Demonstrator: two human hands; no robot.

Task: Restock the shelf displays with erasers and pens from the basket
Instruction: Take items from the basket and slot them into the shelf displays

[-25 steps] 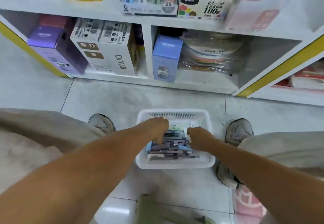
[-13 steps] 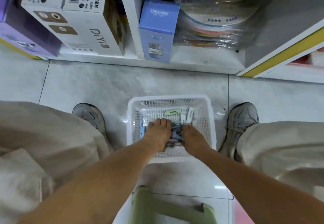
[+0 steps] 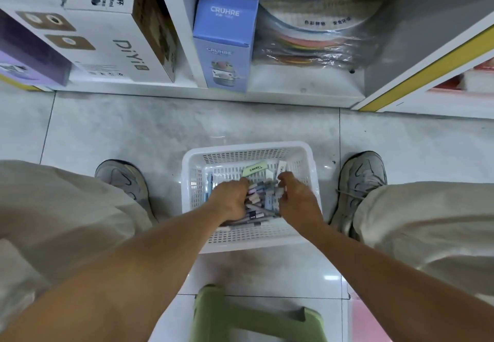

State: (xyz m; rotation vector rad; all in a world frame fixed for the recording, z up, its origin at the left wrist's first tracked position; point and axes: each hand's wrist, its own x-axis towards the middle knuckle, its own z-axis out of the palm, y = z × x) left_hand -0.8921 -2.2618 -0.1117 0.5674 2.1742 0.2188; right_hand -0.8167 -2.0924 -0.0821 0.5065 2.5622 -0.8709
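One white slotted basket (image 3: 296, 230) stands on the tiled floor (image 3: 133, 133), between two grey shoes, the left shoe (image 3: 123, 181) and the right shoe (image 3: 358, 178).

Contents: one heap of pens (image 3: 260, 204) in the middle of the basket, in grey, purple and pink; the number cannot be counted, since they overlap and both hands cover part of the heap. Two erasers lie at the far end: one green eraser (image 3: 255, 169) and one white eraser (image 3: 282, 166), the latter partly behind the right fingers.

Two bare hands reach into the basket. The left hand (image 3: 231, 198) rests on the left of the heap, fingers curled down into the pens; its grip closes on several of them, the exact number hidden. The right hand (image 3: 295, 194) is at the right of the heap, fingers bent and spread over the pens; whether its grip has hold of any cannot be told.

One white shelf (image 3: 307, 84) runs along the top, cut off by the frame edge. On it: one blue box (image 3: 223, 44) marked CRUHRE, one white box (image 3: 107, 44) marked DiYi, one purple box (image 3: 29, 60) cut off at the left, and one stack of plastic-wrapped coloured discs (image 3: 315, 39), number unclear.

One green stool (image 3: 256, 317) is below, partly cut off.
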